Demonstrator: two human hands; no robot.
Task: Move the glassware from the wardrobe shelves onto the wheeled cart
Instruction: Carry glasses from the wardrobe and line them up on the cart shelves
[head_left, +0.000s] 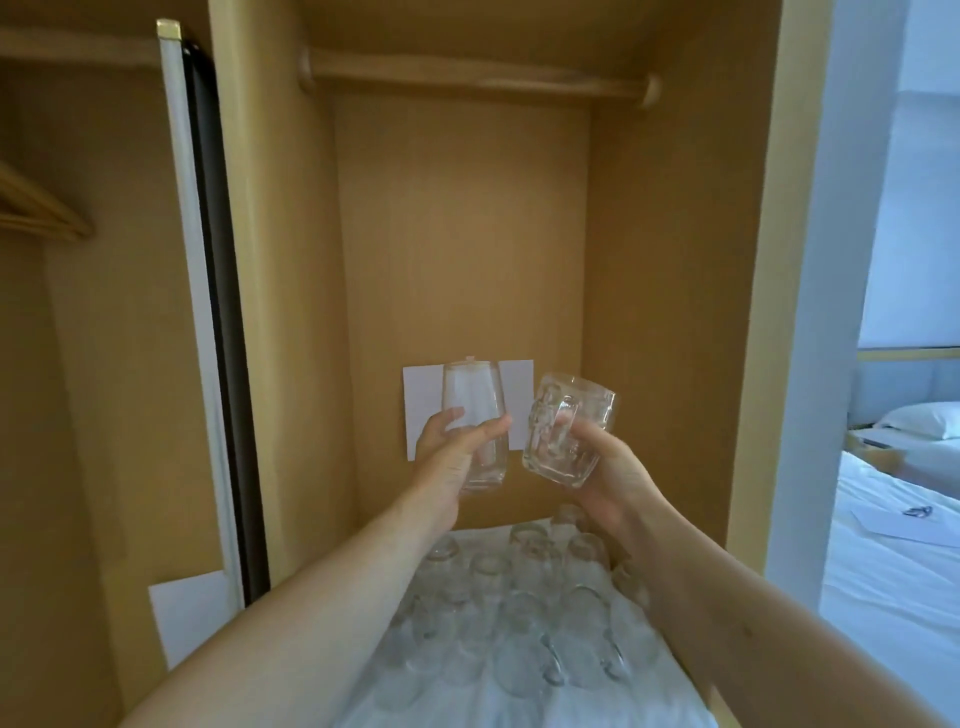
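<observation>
Inside the open tan wooden wardrobe compartment, both hands are raised above a shelf covered with white cloth. Left hand wraps a tall clear tapered glass tumbler, fingers and thumb closed round its lower half; long axis near upright, wide base at bottom, narrow mouth on top. Right hand holds a clear dimpled glass mug with handle, grip pressed round the body and handle side, mug tilted toward the left. Tumbler and mug are just beside each other, apart or barely touching — cannot tell.

Below the hands, a cluster of clear upturned glasses and mugs stands on the cloth-covered shelf, so much glassware is left to move. Both held pieces are lifted clear of that cluster. Wheeled cart is not in view; cannot tell which way it lies. Judgement: the coming move is a pull back out of the compartment, along the forearms toward the person, keeping both pieces above the glasses underneath; neither hand is clearly nearer to the exit.

White paper sheet is stuck on the back panel behind the tumbler; another white sheet is at lower left. No writing, brand or label readable on either sheet or on the glass. White bed shows at right.
</observation>
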